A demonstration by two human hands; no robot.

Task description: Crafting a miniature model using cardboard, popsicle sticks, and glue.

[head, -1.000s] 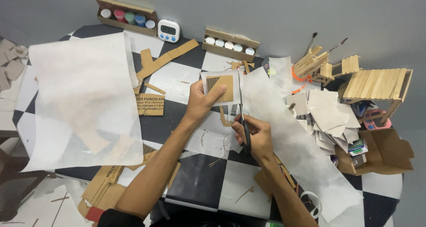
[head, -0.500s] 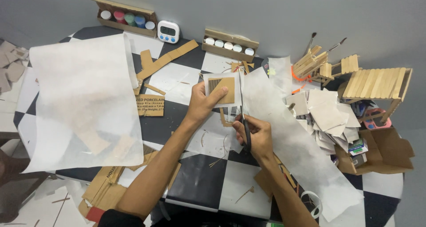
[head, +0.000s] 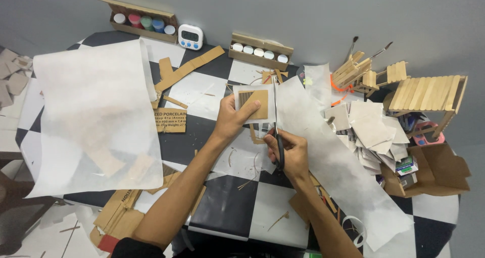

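The left hand [head: 233, 117] pinches a small square of brown corrugated cardboard backed by thin white paper [head: 255, 103], thumb on top and fingers beneath, holding it just above the black-and-white chequered surface [head: 227, 207], towards the middle of its far edge; the right hand [head: 290, 152] is closed through the dark handles of a pair of long-bladed scissors [head: 276, 117], whose blades run along the square's right edge, touching it.

The piece looks light and fairly stiff where the cardboard lies, but the paper margin seems limp and apt to tear or crease; the sound place to hold, I judge, is the cardboard's left side, clear of the blades, as the grip now has it. A long sheet of translucent white paper [head: 328, 157] lies just beside the scissors, towards the surface's right edge; a larger one [head: 93, 111] covers the left side.
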